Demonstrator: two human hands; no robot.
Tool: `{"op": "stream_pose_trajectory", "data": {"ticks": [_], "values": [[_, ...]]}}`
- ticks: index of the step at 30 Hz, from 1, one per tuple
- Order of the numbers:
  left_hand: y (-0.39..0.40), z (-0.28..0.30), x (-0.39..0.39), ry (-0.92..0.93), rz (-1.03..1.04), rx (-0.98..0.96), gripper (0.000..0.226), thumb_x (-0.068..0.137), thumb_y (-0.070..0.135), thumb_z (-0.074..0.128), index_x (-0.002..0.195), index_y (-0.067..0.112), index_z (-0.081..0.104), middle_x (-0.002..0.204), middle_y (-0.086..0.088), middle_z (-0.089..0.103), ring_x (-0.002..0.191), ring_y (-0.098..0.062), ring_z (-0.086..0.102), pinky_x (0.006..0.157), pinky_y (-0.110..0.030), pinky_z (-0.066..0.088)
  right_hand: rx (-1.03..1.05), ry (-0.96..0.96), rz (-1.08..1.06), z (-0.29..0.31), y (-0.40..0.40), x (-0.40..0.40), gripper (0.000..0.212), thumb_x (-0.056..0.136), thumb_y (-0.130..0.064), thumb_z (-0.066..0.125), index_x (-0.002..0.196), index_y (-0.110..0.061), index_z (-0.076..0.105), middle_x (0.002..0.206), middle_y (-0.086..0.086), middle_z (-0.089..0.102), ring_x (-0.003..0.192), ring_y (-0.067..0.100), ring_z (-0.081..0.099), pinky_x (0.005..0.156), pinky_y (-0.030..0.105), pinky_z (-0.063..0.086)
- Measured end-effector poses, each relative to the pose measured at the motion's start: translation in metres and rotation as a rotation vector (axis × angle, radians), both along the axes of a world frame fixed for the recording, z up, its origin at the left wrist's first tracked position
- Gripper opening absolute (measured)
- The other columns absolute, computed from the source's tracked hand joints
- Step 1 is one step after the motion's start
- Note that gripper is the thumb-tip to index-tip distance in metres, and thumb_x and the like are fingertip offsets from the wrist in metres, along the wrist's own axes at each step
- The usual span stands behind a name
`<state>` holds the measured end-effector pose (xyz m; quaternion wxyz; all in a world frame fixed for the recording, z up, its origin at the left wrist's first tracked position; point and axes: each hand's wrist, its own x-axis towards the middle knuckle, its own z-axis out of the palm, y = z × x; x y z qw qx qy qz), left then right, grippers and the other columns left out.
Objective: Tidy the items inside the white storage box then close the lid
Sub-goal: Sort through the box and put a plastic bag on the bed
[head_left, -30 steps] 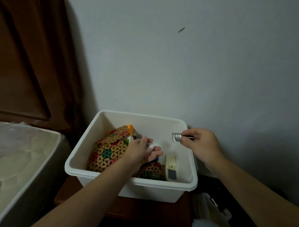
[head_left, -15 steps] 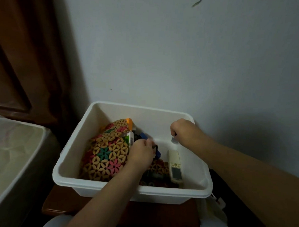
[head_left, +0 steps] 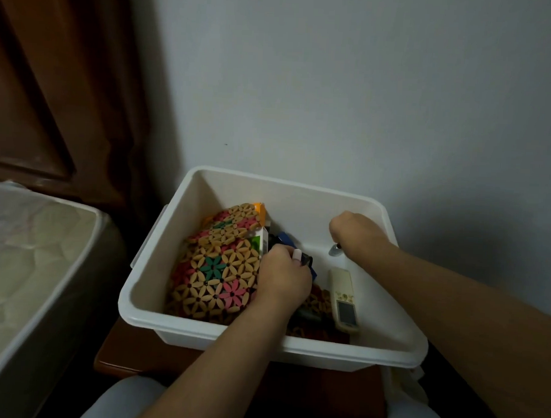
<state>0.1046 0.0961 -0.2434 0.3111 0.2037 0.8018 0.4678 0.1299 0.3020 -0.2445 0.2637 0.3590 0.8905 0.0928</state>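
Tidying is under way inside the open box (head_left: 199, 324), on the stand by the wall: dark items (head_left: 306, 260) are gripped by the curled left hand (head_left: 282, 280), a silver piece (head_left: 334, 250) is pinched by the right hand (head_left: 353, 232), and setting down likely comes next.

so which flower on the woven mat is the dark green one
On the woven flower mat, it is the flower just left of the left hand; its petals are dark green, while those around it are tan or pink.
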Motion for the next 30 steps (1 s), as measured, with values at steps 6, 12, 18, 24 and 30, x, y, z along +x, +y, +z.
{"op": "stream_pose_trajectory", "data": {"ticks": [6,12,18,24,30], "values": [[-0.002,0.003,0.002,0.033,0.01,0.033,0.034,0.1,0.018,0.066,0.133,0.014,0.063,0.114,-0.001,0.068,0.103,-0.014,0.064,0.084,-0.028,0.055,0.065,-0.006,0.091,0.018,-0.012,0.009,0.019,0.087,-0.01,0.078,0.096,-0.008,0.062,0.072,0.007,0.038,0.081,0.029,0.055,0.075,0.034,0.049],[-0.005,0.006,0.003,-0.031,0.026,0.095,0.035,0.096,0.018,0.073,0.129,0.015,0.063,0.112,0.0,0.067,0.102,-0.013,0.066,0.09,-0.033,0.06,0.021,0.211,0.029,0.038,-0.021,0.022,0.017,0.09,-0.005,0.073,0.106,-0.002,0.071,0.105,0.014,0.069,0.094,0.028,0.069,0.088,0.033,0.058],[-0.007,0.009,0.004,-0.07,0.025,0.167,0.042,0.088,0.016,0.082,0.123,0.019,0.06,0.1,0.008,0.064,0.079,0.003,0.061,0.05,-0.005,0.046,-0.871,0.943,-0.392,0.053,-0.031,0.045,0.026,0.095,-0.031,0.08,0.108,-0.009,0.076,0.093,0.008,0.082,0.084,0.022,0.082,0.076,0.033,0.067],[-0.008,0.014,0.006,-0.077,-0.063,0.195,0.056,0.08,0.012,0.089,0.121,0.025,0.053,0.099,0.004,0.068,0.086,-0.004,0.065,0.051,-0.003,0.046,-1.2,0.751,-0.275,0.067,-0.037,0.064,0.029,0.088,-0.014,0.086,0.114,-0.007,0.076,0.105,0.014,0.081,0.1,0.028,0.08,0.084,0.029,0.064],[-0.008,0.015,0.011,-0.034,-0.201,0.118,0.046,0.088,0.02,0.082,0.125,0.024,0.055,0.109,0.004,0.062,0.095,-0.006,0.061,0.067,-0.014,0.047,-0.534,0.712,0.004,0.083,-0.03,0.063,0.011,0.082,-0.016,0.09,0.088,-0.022,0.084,0.081,-0.007,0.081,0.077,0.003,0.076,0.08,0.025,0.063]]}}
